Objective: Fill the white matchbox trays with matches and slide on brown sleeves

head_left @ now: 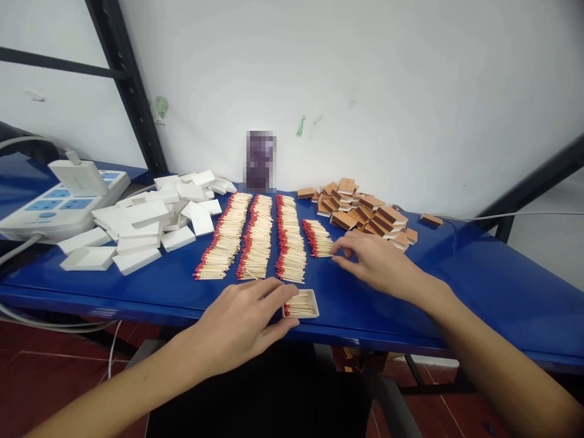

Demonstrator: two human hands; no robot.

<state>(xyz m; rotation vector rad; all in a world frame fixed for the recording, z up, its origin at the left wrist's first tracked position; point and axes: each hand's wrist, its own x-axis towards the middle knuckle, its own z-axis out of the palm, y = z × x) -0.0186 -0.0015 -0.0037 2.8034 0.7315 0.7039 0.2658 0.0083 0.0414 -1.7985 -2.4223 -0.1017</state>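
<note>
My left hand [241, 322] rests near the front edge of the blue table [479, 286], fingers curled around the left end of a small white tray [302, 304] filled with matches. My right hand [374, 261] reaches forward with fingers pinching at the right end of a short row of red-tipped matches [318, 238]. Three longer rows of matches [255, 243] lie to the left of it. A heap of brown matchbox sleeves [360, 210] sits just beyond my right hand.
A pile of white inner trays [150, 225] covers the table's left part. A white power strip [59, 204] with a plug and cables lies at the far left. A dark blurred object [260, 161] stands against the white wall. Black frame bars rise behind.
</note>
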